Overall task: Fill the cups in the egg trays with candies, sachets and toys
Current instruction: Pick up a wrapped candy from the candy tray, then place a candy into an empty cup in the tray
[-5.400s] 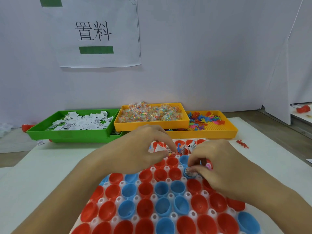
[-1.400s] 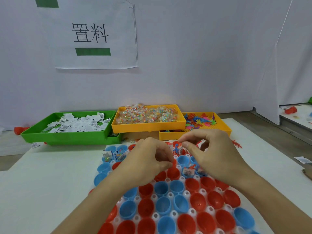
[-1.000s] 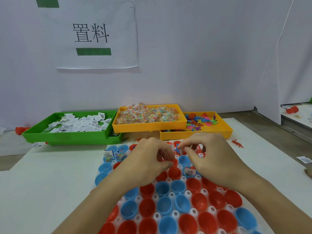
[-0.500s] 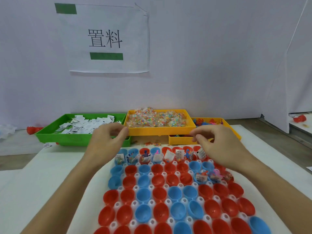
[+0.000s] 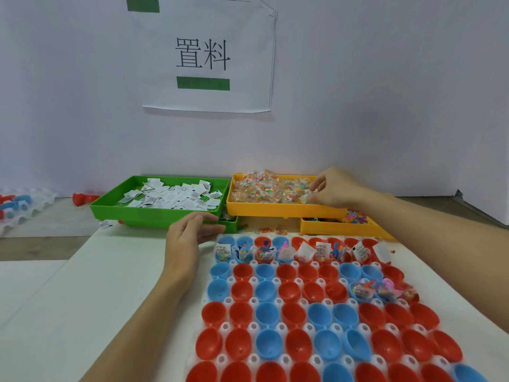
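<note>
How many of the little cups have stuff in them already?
The far row of cups and a few at the right edge look filled. The right hand is picking candies from the orange tray; the left hand holds nothing. Most cups are still empty.

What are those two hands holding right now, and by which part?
The right hand pinches a clear candy packet by its edge, in the yellow tray. The left hand holds nothing, its fingers relaxed near the green tray.
</note>
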